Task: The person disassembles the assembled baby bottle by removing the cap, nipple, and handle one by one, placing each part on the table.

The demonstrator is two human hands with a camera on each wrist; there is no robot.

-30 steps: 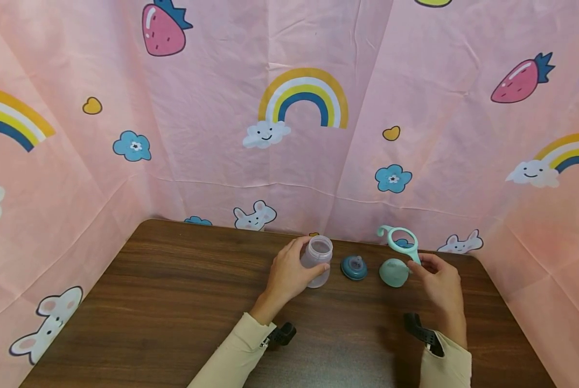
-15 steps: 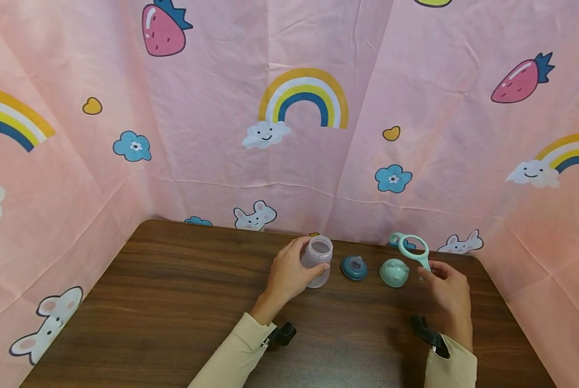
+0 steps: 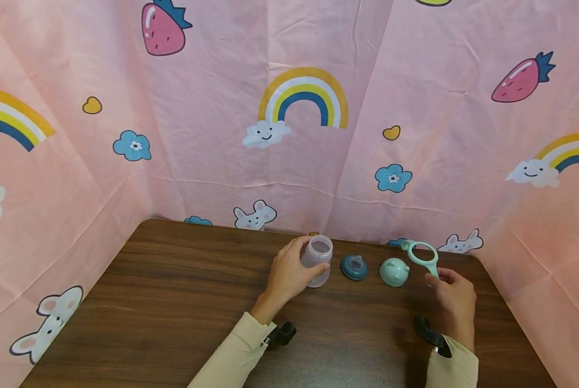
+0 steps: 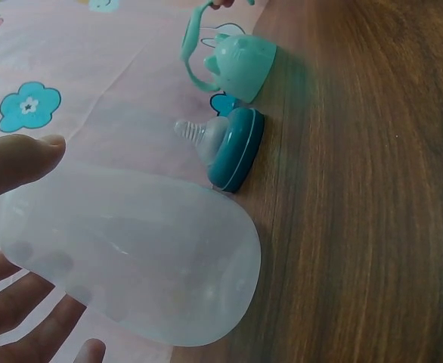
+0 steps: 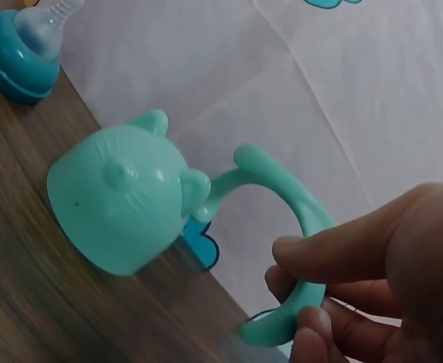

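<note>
My left hand grips a clear, uncapped baby bottle that stands upright on the table. In the left wrist view the thumb lies on one side of the bottle and the fingers on the other. My right hand pinches one grip of a mint-green bottle handle ring, held above the table. Between the hands stand a teal collar with a clear nipple and a mint cat-eared cap. The right wrist view shows the cap beside the handle ring, with thumb and fingers on the ring's near grip.
The brown wooden table extends widely to the left and in front. A pink printed cloth hangs behind and at both sides, close to the table's back edge. Each wrist carries a black camera mount.
My right hand has moved right and slightly toward me with the handle ring, away from the cap, which now shows fully. The left hand and the bottle have stayed in place.
</note>
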